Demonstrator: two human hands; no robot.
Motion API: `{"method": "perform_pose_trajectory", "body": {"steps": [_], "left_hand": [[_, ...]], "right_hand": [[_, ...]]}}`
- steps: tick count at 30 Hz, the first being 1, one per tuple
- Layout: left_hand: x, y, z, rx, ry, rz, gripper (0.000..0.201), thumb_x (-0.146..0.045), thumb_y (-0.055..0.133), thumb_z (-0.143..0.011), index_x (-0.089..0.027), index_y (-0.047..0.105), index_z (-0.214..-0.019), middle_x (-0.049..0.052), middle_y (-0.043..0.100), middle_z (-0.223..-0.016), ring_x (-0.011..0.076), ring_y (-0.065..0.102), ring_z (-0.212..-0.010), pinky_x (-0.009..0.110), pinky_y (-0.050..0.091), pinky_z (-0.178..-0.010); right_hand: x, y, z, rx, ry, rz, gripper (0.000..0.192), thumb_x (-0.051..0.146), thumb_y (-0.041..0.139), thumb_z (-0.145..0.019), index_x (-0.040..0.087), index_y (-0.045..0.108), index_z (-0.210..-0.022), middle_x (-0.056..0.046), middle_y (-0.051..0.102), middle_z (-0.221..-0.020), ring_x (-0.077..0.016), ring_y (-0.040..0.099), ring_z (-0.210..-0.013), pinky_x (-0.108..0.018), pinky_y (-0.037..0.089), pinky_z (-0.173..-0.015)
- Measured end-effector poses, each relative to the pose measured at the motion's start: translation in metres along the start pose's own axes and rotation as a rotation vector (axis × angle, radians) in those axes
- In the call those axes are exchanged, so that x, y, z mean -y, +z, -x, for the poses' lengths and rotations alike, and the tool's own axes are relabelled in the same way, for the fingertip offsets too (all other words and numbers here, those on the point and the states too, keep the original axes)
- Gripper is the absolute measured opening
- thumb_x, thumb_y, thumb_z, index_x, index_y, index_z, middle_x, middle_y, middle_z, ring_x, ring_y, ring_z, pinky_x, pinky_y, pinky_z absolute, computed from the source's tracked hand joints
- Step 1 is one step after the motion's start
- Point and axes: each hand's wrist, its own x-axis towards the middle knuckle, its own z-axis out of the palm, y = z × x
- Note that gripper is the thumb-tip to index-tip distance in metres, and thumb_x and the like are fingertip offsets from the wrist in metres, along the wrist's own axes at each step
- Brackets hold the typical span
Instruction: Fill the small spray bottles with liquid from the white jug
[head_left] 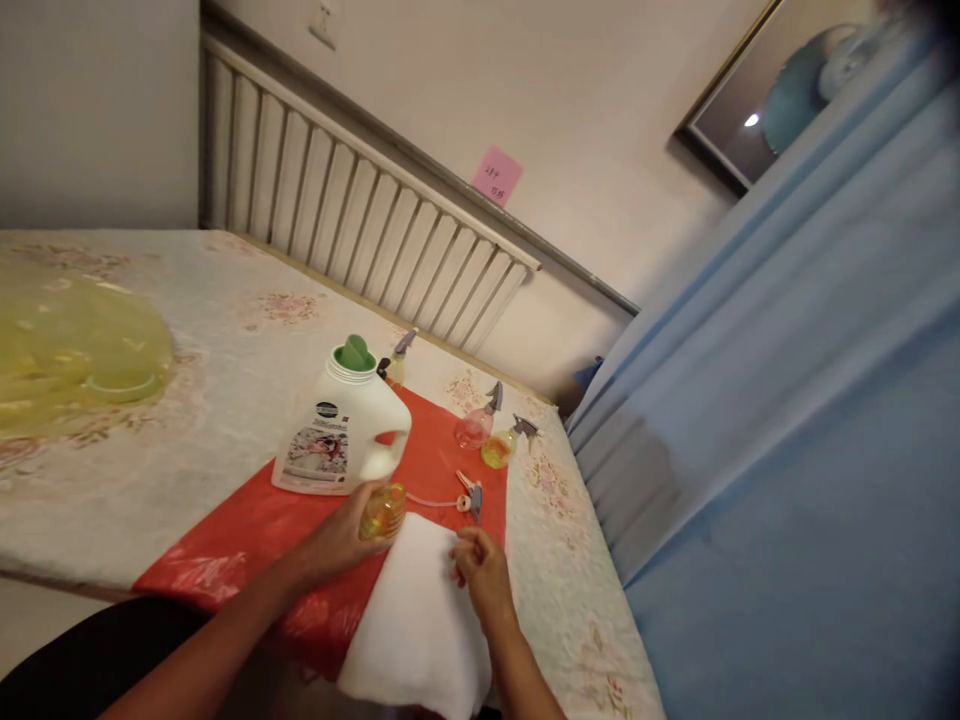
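White cloth [420, 620] lies nearest, spread over the near edge of the table [225, 330] and hanging off it a little, on top of a red mat [255, 530]. Both forearms reach in from below. The right hand [480, 570] rests on the far right corner of the cloth with its fingers curled in loosely; I cannot tell whether it pinches anything. The left hand [345, 535] sits just left of the cloth on the red mat, its fingers wrapped around a small yellow bottle [382, 510] with no top on it.

Just beyond the right hand lies a loose spray head [471, 498], its thin tube [427, 500] stretching left towards the yellow bottle. Behind the left hand stands a big white jug [341, 430] with a green cap, upright on the mat, almost touching the yellow bottle.

Farther back, near the right end of the mat, stand a pink spray bottle [476, 425] and a yellow spray bottle [502, 445] side by side, and another small spray bottle [396, 362] peeks out behind the jug. Off to the far left a yellow plastic basin [75, 350] sits on the flowered tablecloth. A white radiator [360, 220] runs along the wall beyond, with a pink note [496, 175] stuck above it, and blue curtains [787, 400] fill the right side.
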Motion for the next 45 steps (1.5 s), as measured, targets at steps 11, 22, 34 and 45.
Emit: {"method": "perform_pose_trajectory", "body": {"steps": [11, 22, 34, 45], "left_hand": [[-0.014, 0.015, 0.005, -0.127, -0.039, -0.122, 0.059, -0.038, 0.069, -0.070, -0.020, 0.044, -0.120, 0.010, 0.062, -0.118, 0.0300, 0.062, -0.112, 0.044, 0.049, -0.099], [-0.010, 0.028, 0.007, -0.257, -0.034, -0.210, 0.059, -0.037, 0.069, -0.068, -0.020, 0.042, -0.118, 0.013, 0.060, -0.120, 0.0298, 0.060, -0.113, 0.045, 0.047, -0.100], [-0.012, 0.023, 0.006, -0.224, -0.036, -0.231, 0.064, -0.036, 0.071, -0.065, -0.019, 0.044, -0.121, 0.012, 0.060, -0.123, 0.0306, 0.059, -0.114, 0.046, 0.046, -0.101], [-0.020, 0.015, 0.002, -0.242, -0.079, -0.354, 0.054, -0.036, 0.071, -0.064, -0.020, 0.052, -0.112, 0.008, 0.065, -0.110, 0.0300, 0.063, -0.104, 0.041, 0.048, -0.092]], "right_hand": [[-0.051, -0.026, 0.065, -0.077, -0.087, 0.138, 0.017, 0.023, 0.054, -0.073, 0.020, 0.070, -0.077, -0.003, 0.066, -0.069, -0.0212, 0.060, -0.067, -0.030, 0.045, -0.066], [-0.065, -0.028, 0.062, -0.071, -0.101, 0.083, 0.018, 0.021, 0.050, -0.074, 0.019, 0.067, -0.078, 0.001, 0.061, -0.061, -0.0173, 0.055, -0.054, -0.026, 0.043, -0.054], [-0.060, -0.028, 0.063, -0.067, -0.083, 0.028, 0.018, 0.021, 0.050, -0.074, 0.019, 0.067, -0.079, 0.001, 0.061, -0.062, -0.0162, 0.054, -0.051, -0.025, 0.043, -0.051], [-0.060, -0.029, 0.064, -0.074, -0.074, 0.026, 0.017, 0.021, 0.052, -0.074, 0.019, 0.068, -0.079, 0.000, 0.063, -0.063, -0.0167, 0.056, -0.053, -0.025, 0.044, -0.050]]}}
